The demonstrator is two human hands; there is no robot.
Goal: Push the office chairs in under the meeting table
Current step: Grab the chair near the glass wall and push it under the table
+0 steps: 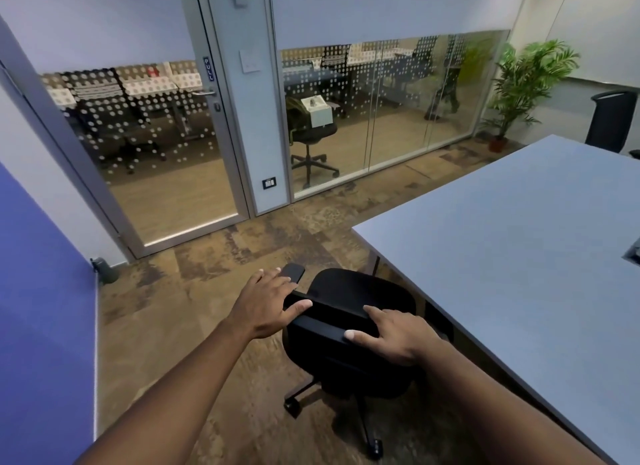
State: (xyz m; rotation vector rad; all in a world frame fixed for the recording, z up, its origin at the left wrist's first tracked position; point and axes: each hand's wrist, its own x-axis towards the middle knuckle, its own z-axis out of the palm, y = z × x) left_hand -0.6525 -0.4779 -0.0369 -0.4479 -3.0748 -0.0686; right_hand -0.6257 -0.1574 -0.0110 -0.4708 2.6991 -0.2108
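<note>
A black office chair (349, 371) on castors stands on the carpet beside the near left corner of the grey meeting table (512, 243). Its seat (360, 288) reaches partly toward the table's edge. My left hand (268, 303) rests on the left end of the chair's backrest top, fingers spread, thumb over the rim. My right hand (391, 336) lies on the right end of the same backrest, thumb and fingers pressed on it. A second black chair (611, 121) stands at the table's far side.
A glass door (145, 146) and glass partition (381, 108) close the room ahead. A potted palm (519, 87) stands in the far right corner. A blue wall panel (41, 308) runs along the left. Patterned carpet lies between chair and door.
</note>
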